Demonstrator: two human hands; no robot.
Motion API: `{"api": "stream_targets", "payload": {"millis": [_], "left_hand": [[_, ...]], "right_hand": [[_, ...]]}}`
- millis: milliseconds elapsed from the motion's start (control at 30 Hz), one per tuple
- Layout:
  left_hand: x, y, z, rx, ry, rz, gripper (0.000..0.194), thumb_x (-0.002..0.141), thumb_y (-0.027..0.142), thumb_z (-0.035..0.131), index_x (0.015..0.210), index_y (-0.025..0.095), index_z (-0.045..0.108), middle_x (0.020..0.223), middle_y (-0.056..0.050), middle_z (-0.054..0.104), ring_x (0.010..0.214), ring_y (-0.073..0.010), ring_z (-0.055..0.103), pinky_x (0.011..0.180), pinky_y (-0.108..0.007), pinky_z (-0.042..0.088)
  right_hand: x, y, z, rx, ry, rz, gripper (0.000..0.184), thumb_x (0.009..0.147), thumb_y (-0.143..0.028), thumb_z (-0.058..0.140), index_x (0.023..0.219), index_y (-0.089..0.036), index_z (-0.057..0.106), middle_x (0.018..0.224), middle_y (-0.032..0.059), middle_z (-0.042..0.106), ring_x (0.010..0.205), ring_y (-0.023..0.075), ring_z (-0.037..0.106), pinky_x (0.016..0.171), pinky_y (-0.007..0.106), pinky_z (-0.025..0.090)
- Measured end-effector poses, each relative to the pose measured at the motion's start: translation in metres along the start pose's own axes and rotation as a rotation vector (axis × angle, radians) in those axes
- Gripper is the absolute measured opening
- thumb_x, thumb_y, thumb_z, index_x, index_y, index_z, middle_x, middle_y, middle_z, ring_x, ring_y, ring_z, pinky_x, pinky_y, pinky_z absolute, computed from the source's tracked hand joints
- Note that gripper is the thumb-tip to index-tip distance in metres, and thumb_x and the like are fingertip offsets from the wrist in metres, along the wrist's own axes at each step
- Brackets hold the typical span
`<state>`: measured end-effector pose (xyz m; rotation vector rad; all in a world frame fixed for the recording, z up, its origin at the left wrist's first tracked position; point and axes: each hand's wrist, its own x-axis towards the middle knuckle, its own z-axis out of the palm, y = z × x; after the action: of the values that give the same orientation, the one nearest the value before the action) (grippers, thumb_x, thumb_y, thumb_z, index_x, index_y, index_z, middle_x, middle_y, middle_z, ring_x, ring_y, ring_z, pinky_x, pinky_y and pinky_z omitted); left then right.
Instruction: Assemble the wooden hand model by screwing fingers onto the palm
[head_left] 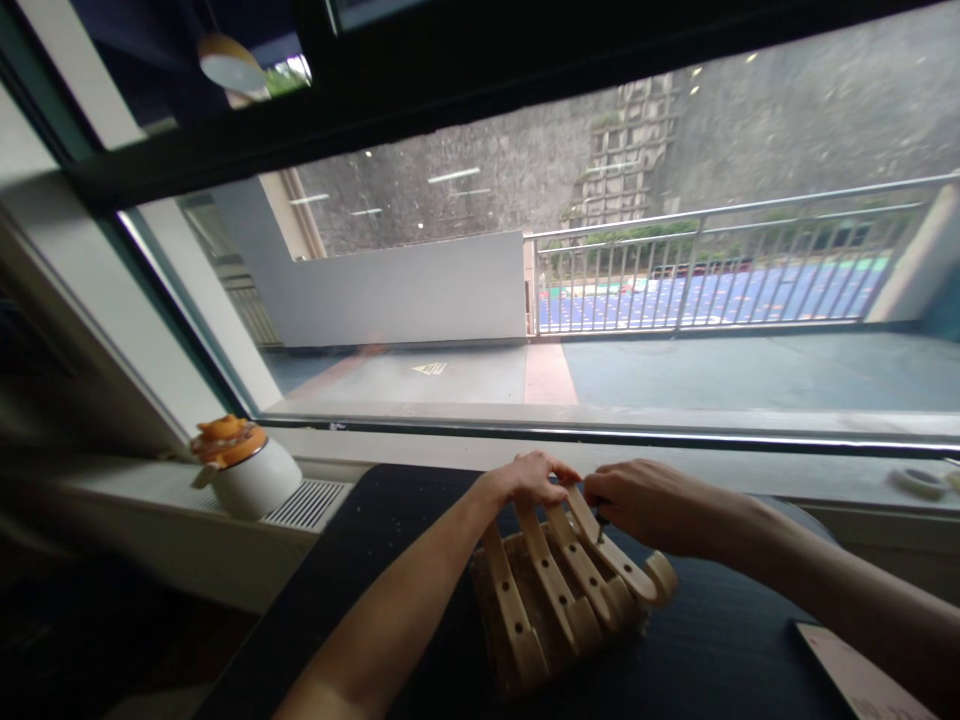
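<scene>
Several pale wooden strips with dark holes and curled lower ends lie side by side on a rough brownish block on the dark table. My left hand (534, 478) reaches over their upper ends, its fingers bent and pinching the top of the rightmost wooden strip (621, 568). Closed around a slim dark tool (601, 528), my right hand (649, 500) points the tool's thin tip down at a hole in that same strip. Most of the tool is hidden in the fist, though it looks like a screwdriver. The middle strip (553, 580) lies beside the left one (510, 600).
The dark table (405, 510) stands against a window sill. A white pot with an orange animal-shaped top (255, 475) sits on the sill at left, beside a vent grille (309, 502). A pinkish flat item (862, 665) lies at lower right. A tape roll (919, 483) rests at far right.
</scene>
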<state>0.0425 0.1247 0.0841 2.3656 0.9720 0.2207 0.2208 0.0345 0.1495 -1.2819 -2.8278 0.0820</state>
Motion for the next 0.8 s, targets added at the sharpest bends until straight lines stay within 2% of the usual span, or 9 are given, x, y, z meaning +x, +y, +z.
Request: {"api": "stream_targets", "payload": {"millis": [200,300,467,567,600,633,700,733,800], "left_hand": [[0.003,-0.006,0.01,-0.022,0.026,-0.01,0.05,0.071,0.021,0.057,0.12,0.021,0.063,0.114,-0.004,0.068,0.1,-0.0235,0.063,0.089,-0.029,0.046],[0.005,-0.006,0.015,-0.022,0.04,-0.008,0.051,0.071,0.019,0.056,0.121,0.022,0.062,0.116,-0.004,0.067,0.101,-0.0236,0.063,0.089,-0.029,0.046],[-0.003,0.01,0.005,0.012,0.133,-0.008,0.051,0.072,0.019,0.06,0.123,0.021,0.059,0.115,-0.005,0.067,0.104,-0.0259,0.06,0.095,-0.035,0.043],[-0.038,0.036,0.004,0.052,0.318,0.0,0.047,0.079,0.023,0.057,0.126,0.019,0.055,0.128,-0.009,0.057,0.122,-0.0282,0.046,0.109,-0.043,0.026],[-0.056,0.045,0.009,0.065,0.409,0.013,0.041,0.083,0.025,0.052,0.124,0.02,0.055,0.127,-0.009,0.057,0.122,-0.0265,0.045,0.11,-0.043,0.024],[-0.076,0.053,0.018,0.087,0.584,0.049,0.031,0.085,0.024,0.05,0.115,0.021,0.059,0.119,-0.008,0.06,0.116,-0.0248,0.049,0.107,-0.042,0.03],[-0.118,0.061,0.046,0.116,0.864,0.122,0.018,0.086,0.021,0.049,0.1,0.023,0.06,0.104,-0.007,0.062,0.104,-0.0227,0.055,0.097,-0.038,0.04],[-0.137,0.06,0.064,0.132,0.937,0.143,0.017,0.083,0.022,0.054,0.1,0.024,0.058,0.102,-0.007,0.061,0.102,-0.0231,0.055,0.094,-0.038,0.043],[-0.165,0.049,0.102,0.206,1.04,0.136,0.035,0.078,0.028,0.062,0.111,0.023,0.052,0.106,-0.009,0.059,0.103,-0.0249,0.055,0.088,-0.037,0.047]], "right_hand": [[-0.005,0.003,0.008,-0.057,0.011,0.107,0.021,0.09,-0.019,0.041,0.08,-0.017,0.06,0.075,0.0067,0.069,0.067,0.0187,0.064,0.055,0.027,0.03],[-0.005,0.005,0.013,-0.086,0.029,0.148,0.022,0.092,-0.021,0.04,0.082,-0.015,0.059,0.073,0.0085,0.068,0.065,0.0199,0.064,0.052,0.028,0.027],[-0.002,0.004,0.015,-0.117,0.041,0.151,0.022,0.092,-0.021,0.038,0.083,-0.016,0.058,0.074,0.0089,0.069,0.066,0.0209,0.065,0.051,0.03,0.024],[-0.003,0.0,0.014,-0.113,0.048,0.162,0.022,0.092,-0.021,0.038,0.081,-0.016,0.057,0.073,0.0084,0.069,0.066,0.0208,0.066,0.051,0.03,0.024],[-0.004,-0.001,0.014,-0.108,0.05,0.167,0.022,0.092,-0.021,0.038,0.081,-0.016,0.056,0.073,0.008,0.069,0.066,0.0207,0.066,0.051,0.03,0.025],[-0.005,-0.002,0.013,-0.102,0.051,0.172,0.022,0.092,-0.021,0.038,0.081,-0.016,0.056,0.073,0.0076,0.069,0.066,0.0206,0.066,0.051,0.029,0.025],[-0.007,-0.002,0.013,-0.09,0.052,0.178,0.021,0.093,-0.023,0.038,0.082,-0.017,0.056,0.074,0.0073,0.069,0.067,0.0206,0.066,0.051,0.029,0.026],[-0.007,-0.002,0.013,-0.086,0.051,0.18,0.022,0.093,-0.024,0.038,0.083,-0.017,0.056,0.074,0.0074,0.069,0.067,0.0207,0.066,0.051,0.029,0.026],[-0.007,-0.001,0.012,-0.082,0.047,0.177,0.023,0.094,-0.025,0.037,0.082,-0.017,0.056,0.074,0.0078,0.068,0.067,0.021,0.066,0.051,0.029,0.027]]}}
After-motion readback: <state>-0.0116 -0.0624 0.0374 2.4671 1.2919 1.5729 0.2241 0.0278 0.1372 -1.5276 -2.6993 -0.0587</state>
